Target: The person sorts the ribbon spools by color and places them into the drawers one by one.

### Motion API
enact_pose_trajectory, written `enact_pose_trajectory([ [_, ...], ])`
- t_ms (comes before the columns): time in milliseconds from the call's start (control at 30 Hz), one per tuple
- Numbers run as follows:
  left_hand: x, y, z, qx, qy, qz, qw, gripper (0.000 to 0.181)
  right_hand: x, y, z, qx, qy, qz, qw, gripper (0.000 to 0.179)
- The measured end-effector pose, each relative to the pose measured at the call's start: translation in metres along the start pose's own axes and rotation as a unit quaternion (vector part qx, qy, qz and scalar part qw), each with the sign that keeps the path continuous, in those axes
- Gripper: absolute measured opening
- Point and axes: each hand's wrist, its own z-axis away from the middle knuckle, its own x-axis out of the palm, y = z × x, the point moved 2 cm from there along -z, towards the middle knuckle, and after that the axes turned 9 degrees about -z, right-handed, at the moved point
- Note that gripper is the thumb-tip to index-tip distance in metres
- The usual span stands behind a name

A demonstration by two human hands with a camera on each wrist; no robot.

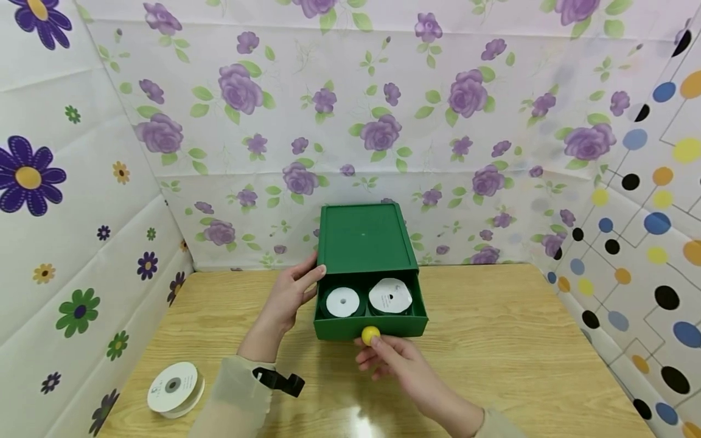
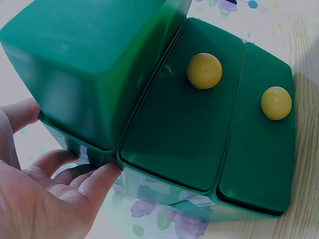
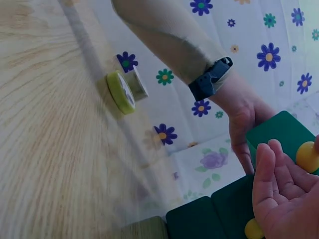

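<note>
A green drawer cabinet (image 1: 364,237) stands against the back wall with its top drawer (image 1: 334,330) pulled out. Inside the drawer lie two ribbon spools with white faces, one on the left (image 1: 342,302) and one on the right (image 1: 390,296). My left hand (image 1: 287,298) holds the cabinet's left side, thumb at the top front corner. Between thumb and fingers, my right hand (image 1: 391,362) pinches the drawer's yellow knob (image 1: 370,335). Two closed drawers below, each with a yellow knob (image 2: 204,70), show in the left wrist view.
Two white-faced ribbon spools (image 1: 174,389) lie stacked near the wooden table's (image 1: 526,347) front left. One has a yellow-green edge in the right wrist view. Floral sheets (image 1: 383,134) hang behind and to the left, a dotted sheet (image 1: 652,255) to the right.
</note>
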Motion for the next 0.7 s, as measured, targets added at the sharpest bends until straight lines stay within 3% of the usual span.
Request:
enact_pose_trajectory([
  [700, 0.001, -0.002, -0.001, 0.002, 0.004, -0.006, 1.0, 0.072, -0.02, -0.006, -0.047, -0.021, 0.04, -0.033, 0.9984, 0.059],
])
